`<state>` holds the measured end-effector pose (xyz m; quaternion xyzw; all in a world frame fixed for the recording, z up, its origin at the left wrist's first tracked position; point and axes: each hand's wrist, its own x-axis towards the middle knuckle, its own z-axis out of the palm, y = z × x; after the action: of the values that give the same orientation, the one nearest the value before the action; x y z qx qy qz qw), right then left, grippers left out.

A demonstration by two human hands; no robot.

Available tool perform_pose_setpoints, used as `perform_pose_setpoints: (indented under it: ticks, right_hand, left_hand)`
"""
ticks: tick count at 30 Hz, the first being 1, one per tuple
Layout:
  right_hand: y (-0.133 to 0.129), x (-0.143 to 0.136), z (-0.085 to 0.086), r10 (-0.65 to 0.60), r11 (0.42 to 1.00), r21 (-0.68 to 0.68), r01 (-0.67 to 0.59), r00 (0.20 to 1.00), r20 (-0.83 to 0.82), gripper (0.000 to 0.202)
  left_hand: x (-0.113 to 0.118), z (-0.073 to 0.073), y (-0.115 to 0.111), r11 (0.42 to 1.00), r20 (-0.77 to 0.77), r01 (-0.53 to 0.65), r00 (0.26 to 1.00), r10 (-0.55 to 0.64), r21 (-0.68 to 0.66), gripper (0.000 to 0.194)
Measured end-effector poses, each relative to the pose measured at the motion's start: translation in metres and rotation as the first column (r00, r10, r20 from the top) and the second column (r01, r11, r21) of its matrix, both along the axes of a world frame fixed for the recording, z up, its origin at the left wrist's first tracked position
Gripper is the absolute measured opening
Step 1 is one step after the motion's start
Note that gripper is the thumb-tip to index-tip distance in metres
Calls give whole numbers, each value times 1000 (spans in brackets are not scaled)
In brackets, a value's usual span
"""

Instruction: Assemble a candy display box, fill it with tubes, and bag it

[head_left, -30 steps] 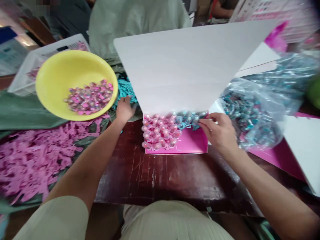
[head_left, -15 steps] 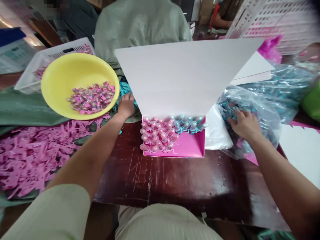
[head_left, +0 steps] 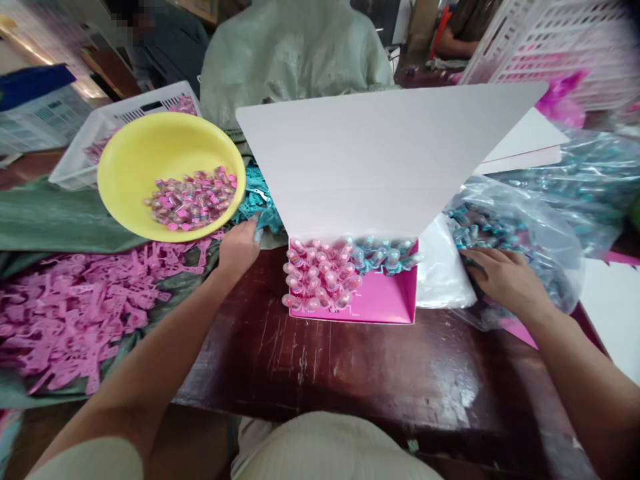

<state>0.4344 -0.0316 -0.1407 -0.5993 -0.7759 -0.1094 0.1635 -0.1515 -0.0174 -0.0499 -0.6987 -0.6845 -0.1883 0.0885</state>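
A pink box (head_left: pixel 383 297) with a raised white lid (head_left: pixel 385 160) stands on the table. Pink capped pieces (head_left: pixel 320 273) fill its left part, and teal ones (head_left: pixel 387 255) line the back right. My left hand (head_left: pixel 240 248) is closed, its fingertips on a teal piece at the front of the teal pile (head_left: pixel 256 190). At the right, my right hand (head_left: pixel 503 277) rests at the mouth of a clear bag (head_left: pixel 565 267) of teal pieces (head_left: pixel 483 230); its fingers are bent together, and whatever they hold is hidden.
A yellow basin (head_left: pixel 160 147) of small pink-capped pieces stands at the left, above a heap of flat pink parts (head_left: pixel 75 307). Behind it is a white crate (head_left: pixel 75 160). Clear plastic sheets (head_left: pixel 443 267) lie right of the box. People sit beyond.
My left hand has drawn back from the teal pile toward me, with teal at its fingertips. My right hand has pulled back to the near side of the bag. The view has shifted slightly.
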Motion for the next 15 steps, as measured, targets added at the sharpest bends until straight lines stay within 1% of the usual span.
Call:
perform_pose_setpoints:
  ticks: [2, 3, 4, 5, 6, 7, 8, 9, 10, 11, 13, 15]
  right_hand:
    - [-2, -3, -3, -103, 995, 16, 103, 995, 2, 42]
    - [-2, -5, -3, -149, 988, 33, 149, 989, 4, 41]
    - [0, -8, -4, -182, 982, 45, 181, 983, 11, 41]
    - [2, -10, -3, -202, 978, 54, 200, 979, 22, 41]
    - [5, -13, -3, -211, 976, 55, 209, 977, 36, 41]
    - [9, -15, -2, -218, 975, 47, 216, 975, 53, 42]
    - [11, -17, 0, -224, 974, 32, 223, 972, 68, 43]
    - [13, -18, 3, -230, 973, 14, 229, 970, 78, 44]
    - [14, -19, 7, -237, 971, 3, 238, 968, 80, 44]
    - [12, -19, 13, -250, 968, 9, 250, 965, 72, 45]
    - [-1, -21, 28, -287, 954, 88, 285, 958, 12, 45]
    - [-28, -30, 47, -295, 929, 196, 314, 948, -121, 46]
  left_hand:
    - [-4, -11, -35, 998, 24, -54, 998, 54, -17, 36]
    - [-6, -17, -51, 997, 67, -68, 995, 71, -39, 34]
    - [-6, -24, -67, 996, 152, -59, 986, 69, -66, 32]
    - [-6, -30, -82, 996, 278, -32, 959, 55, -87, 32]
    - [-5, -35, -95, 995, 428, 4, 903, 39, -98, 34]
    - [-3, -40, -107, 994, 579, 37, 815, 29, -101, 37]
    - [0, -43, -119, 994, 705, 54, 708, 32, -99, 39]
    - [2, -45, -131, 994, 789, 46, 612, 51, -101, 38]
    - [6, -45, -142, 993, 839, 29, 538, 81, -115, 36]
    - [9, -43, -154, 990, 865, 14, 489, 114, -138, 34]
    - [18, -36, -179, 979, 887, 25, 429, 171, -200, 34]
    - [30, -25, -203, 952, 894, 101, 385, 230, -289, 32]
